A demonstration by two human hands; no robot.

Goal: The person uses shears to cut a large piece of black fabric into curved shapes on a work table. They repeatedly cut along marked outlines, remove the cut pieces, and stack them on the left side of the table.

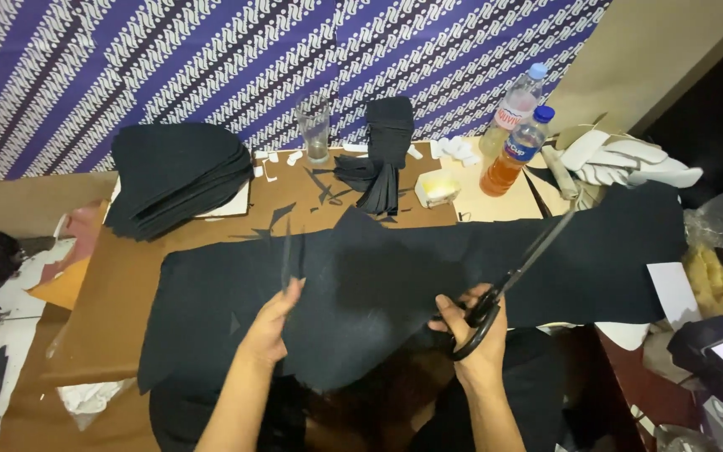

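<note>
Head view: a broad sheet of black fabric (361, 293) lies across the brown tabletop (119, 285), its long axis running left to right, its near edge hanging toward the person. The left hand (271, 322) holds the cloth's left-of-centre part, fingers closed on a fold. The right hand (474, 331) grips black scissors (516, 272), fingers through the loops; the blades point far and right, seemingly little parted, lying over the fabric's right part. The uncut cloth spreads between the hands, the scissor hand at its near edge.
</note>
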